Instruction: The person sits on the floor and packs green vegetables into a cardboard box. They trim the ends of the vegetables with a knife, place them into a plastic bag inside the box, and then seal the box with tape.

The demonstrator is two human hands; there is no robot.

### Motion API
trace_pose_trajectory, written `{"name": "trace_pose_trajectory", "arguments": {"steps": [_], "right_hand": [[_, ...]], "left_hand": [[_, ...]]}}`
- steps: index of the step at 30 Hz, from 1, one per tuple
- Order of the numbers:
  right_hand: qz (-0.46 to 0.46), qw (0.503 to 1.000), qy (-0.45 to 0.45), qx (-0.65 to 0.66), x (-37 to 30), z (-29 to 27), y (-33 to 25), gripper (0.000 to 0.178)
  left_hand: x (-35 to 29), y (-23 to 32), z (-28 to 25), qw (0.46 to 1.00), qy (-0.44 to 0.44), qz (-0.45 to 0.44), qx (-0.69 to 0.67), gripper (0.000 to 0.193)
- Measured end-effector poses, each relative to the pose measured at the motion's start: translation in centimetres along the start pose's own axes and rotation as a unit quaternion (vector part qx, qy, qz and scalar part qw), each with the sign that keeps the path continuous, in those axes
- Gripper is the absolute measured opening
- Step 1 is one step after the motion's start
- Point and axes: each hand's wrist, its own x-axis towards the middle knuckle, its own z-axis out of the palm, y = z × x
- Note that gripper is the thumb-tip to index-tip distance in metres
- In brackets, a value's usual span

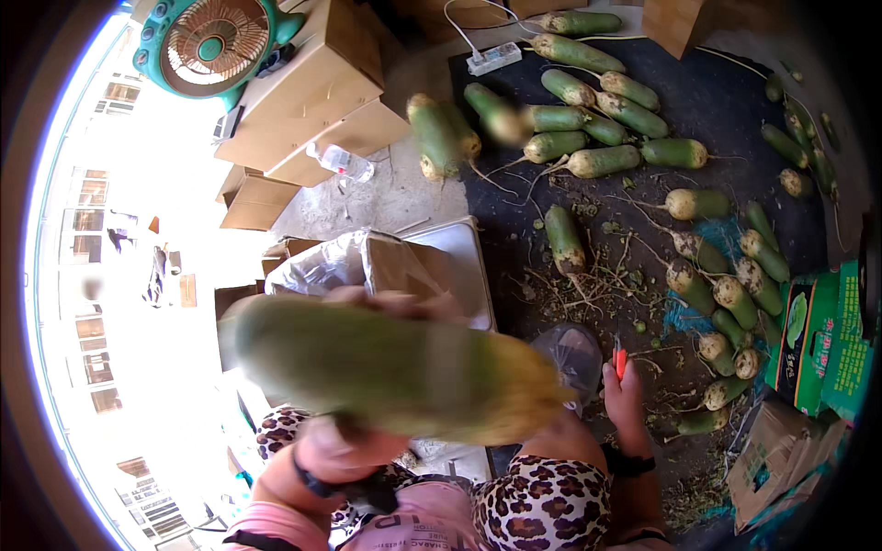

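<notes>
The left hand (342,446) clasps a large radish (395,367), lifted in the air; the right hand (626,397) grips a red handle (621,362); the radish partly hides a plastic-covered box (390,262); other radishes (602,162) lie on a dark mat (735,96).

1. Top (450,500): pink, with dark printed lettering across the front.
2. Left sleeve (287,520): pink, matching the top, a black strip (260,541) near the lower edge of view.
3. Legwear (544,499): leopard print on both thighs – dark brown to black rosettes, tan centres, pale ground; ends above the bare right knee.
4. Left hand (338,447): ungloved, blurred. A dark, narrow wristband (315,478) circles the wrist; it may be a watch strap, though the view is too soft to confirm.
5. Right hand (626,393): ungloved. A black band (628,461) circles the wrist – broader than the left one, plain in appearance.
</notes>
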Motion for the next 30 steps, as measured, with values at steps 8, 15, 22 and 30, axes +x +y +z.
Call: {"name": "trace_pose_trajectory", "arguments": {"steps": [8,15,22,30], "right_hand": [[0.043,0.996,-0.051,0.059,0.3,0.3,-3.6,0.023],[0.041,0.995,-0.033,0.081,0.5,1.1,-4.1,0.021],[0.058,0.997,0.016,0.047,0.4,1.1,-3.3,0.021],[-0.002,0.998,0.047,-0.051,1.3,0.4,-4.2,0.030]], "left_hand": [[-0.6,14.4,-13.6,0.895,0.006,0.003,0.446,0.085],[6.1,9.2,-18.9,0.605,-0.255,-0.420,0.626,0.076],[9.1,1.1,-23.8,0.516,-0.333,-0.464,0.638,0.071],[8.0,-1.4,-27.4,0.617,-0.256,-0.446,0.595,0.054]]}}
